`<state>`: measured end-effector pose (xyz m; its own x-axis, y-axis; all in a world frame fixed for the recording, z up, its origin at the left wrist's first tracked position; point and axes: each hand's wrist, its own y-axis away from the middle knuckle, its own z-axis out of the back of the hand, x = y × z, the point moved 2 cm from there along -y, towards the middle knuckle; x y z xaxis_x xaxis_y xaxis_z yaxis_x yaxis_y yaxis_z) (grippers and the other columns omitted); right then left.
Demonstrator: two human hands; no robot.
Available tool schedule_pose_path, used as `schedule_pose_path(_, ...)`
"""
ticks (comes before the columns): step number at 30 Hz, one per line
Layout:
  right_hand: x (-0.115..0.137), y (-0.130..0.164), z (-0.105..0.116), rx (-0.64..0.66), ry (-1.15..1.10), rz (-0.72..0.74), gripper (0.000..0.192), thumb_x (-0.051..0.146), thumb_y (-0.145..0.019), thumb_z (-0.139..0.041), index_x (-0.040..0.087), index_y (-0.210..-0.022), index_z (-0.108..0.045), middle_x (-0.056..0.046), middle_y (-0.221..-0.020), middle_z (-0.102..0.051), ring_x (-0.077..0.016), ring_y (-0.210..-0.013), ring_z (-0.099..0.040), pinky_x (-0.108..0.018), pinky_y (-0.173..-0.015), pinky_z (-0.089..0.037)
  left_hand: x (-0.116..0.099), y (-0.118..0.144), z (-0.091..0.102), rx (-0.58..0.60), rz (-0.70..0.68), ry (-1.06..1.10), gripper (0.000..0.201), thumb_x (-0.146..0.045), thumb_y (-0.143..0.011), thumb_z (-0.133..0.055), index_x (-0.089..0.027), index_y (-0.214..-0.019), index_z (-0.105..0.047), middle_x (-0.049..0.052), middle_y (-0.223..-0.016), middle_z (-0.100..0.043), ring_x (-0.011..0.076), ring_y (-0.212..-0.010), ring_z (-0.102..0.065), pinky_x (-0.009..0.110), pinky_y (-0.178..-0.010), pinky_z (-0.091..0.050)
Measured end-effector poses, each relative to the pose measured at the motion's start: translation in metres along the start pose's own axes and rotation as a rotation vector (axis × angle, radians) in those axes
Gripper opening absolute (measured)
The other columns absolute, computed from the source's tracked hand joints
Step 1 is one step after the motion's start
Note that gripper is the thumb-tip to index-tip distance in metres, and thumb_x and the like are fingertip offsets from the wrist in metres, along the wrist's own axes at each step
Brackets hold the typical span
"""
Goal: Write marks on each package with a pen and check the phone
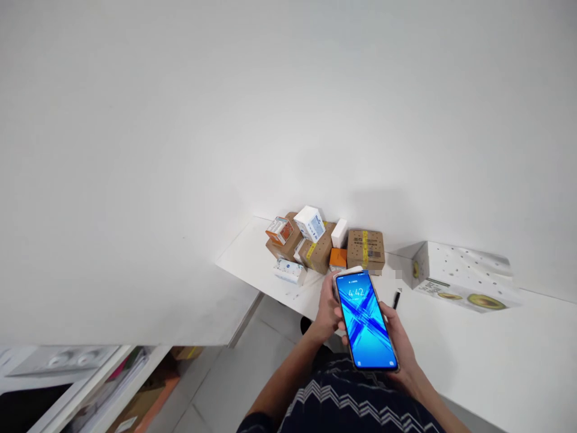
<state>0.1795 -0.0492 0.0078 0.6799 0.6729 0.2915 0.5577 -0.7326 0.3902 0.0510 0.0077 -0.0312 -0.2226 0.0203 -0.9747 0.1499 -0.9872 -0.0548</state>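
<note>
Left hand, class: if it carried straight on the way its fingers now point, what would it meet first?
Probably the small orange box beyond the phone that the left hand helps hold; the stacked cardboard boxes stand just behind. Depth is unclear.

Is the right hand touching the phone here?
Touching. The head view shows the right hand cupped under the phone, its fingers wrapping the right edge.

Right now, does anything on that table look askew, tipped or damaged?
The small boxes against the wall sit in a loose heap: the orange-printed one and the white one lie tilted on the brown cartons, not stacked square. The avocado-print box looks intact. Both hands, left and right, hold a lit phone.
</note>
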Motion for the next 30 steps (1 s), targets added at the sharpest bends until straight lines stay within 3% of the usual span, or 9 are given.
schedule_pose_path(4, 0.015, -0.001, 0.038, -0.283, 0.199, 0.195, 0.056, 0.052, -0.079, -0.061, 0.018, -0.123, -0.061, -0.009, -0.103, -0.075, -0.028, -0.09, -0.07, -0.038, -0.078, -0.056, 0.008, -0.004, 0.013, 0.02, -0.06, -0.241, 0.07, -0.029, -0.058, -0.079, -0.023, -0.122, -0.05, 0.008, -0.121, -0.059, 0.0287, -0.116, -0.054, 0.044, -0.1, -0.041)
schedule_pose_path(8, 0.033, -0.003, 0.115, -0.712, 0.711, 0.411, 0.069, 0.058, -0.074, -0.06, 0.019, -0.131, -0.052, -0.009, -0.108, -0.07, -0.0273, -0.091, -0.066, -0.037, -0.077, -0.054, 0.018, -0.009, 0.023, 0.059, -0.046, -0.558, 0.067, -0.025, -0.059, -0.078, -0.024, -0.12, -0.051, 0.008, -0.118, -0.061, 0.0309, -0.114, -0.053, 0.046, -0.101, -0.036)
schedule_pose_path(11, 0.035, 0.002, 0.178, -0.993, 1.272, 0.328, 0.071, 0.059, -0.078, -0.048, 0.015, -0.133, -0.052, -0.014, -0.099, -0.068, -0.0338, -0.094, -0.064, -0.046, -0.084, -0.049, 0.025, -0.007, 0.024, 0.114, -0.03, -0.676, 0.067, -0.024, -0.06, -0.077, -0.025, -0.122, -0.05, 0.009, -0.122, -0.06, 0.0327, -0.117, -0.051, 0.048, -0.103, -0.031)
schedule_pose_path(15, 0.023, 0.018, 0.238, -1.325, 1.731, 0.123, 0.06, 0.051, -0.082, -0.044, 0.022, -0.134, -0.053, -0.022, -0.126, -0.056, -0.0428, -0.113, -0.055, -0.056, -0.088, -0.043, 0.031, -0.002, 0.019, 0.167, -0.036, -0.692, 0.069, -0.025, -0.061, -0.077, -0.025, -0.124, -0.049, 0.009, -0.123, -0.06, 0.0341, -0.117, -0.051, 0.052, -0.106, -0.026)
schedule_pose_path(19, 0.005, 0.026, 0.264, -1.388, 1.916, 0.085, 0.052, 0.044, -0.086, -0.043, 0.023, -0.133, -0.052, -0.022, -0.13, -0.052, -0.0419, -0.114, -0.054, -0.055, -0.087, -0.043, 0.031, 0.0, 0.014, 0.198, -0.04, -0.65, 0.07, -0.025, -0.059, -0.078, -0.026, -0.123, -0.05, 0.008, -0.121, -0.06, 0.0338, -0.116, -0.051, 0.051, -0.106, -0.026)
schedule_pose_path(23, -0.007, 0.024, 0.272, -1.408, 1.996, 0.099, 0.053, 0.042, -0.091, -0.037, 0.018, -0.136, -0.049, -0.021, -0.132, -0.05, -0.039, -0.116, -0.052, -0.05, -0.089, -0.043, 0.024, -0.005, 0.008, 0.236, -0.102, -0.665, 0.07, -0.027, -0.06, -0.078, -0.025, -0.124, -0.049, 0.009, -0.123, -0.059, 0.0335, -0.117, -0.051, 0.052, -0.107, -0.025)
schedule_pose_path(30, 0.001, 0.024, 0.273, -1.385, 1.886, 0.019, 0.057, 0.05, -0.09, -0.038, 0.021, -0.137, -0.05, -0.018, -0.139, -0.045, -0.0398, -0.124, -0.045, -0.05, -0.095, -0.041, -0.006, -0.027, -0.016, 0.337, -0.301, -0.823, 0.066, -0.026, -0.07, -0.069, -0.025, -0.131, -0.044, 0.01, -0.131, -0.056, 0.0307, -0.124, -0.045, 0.054, -0.113, -0.016)
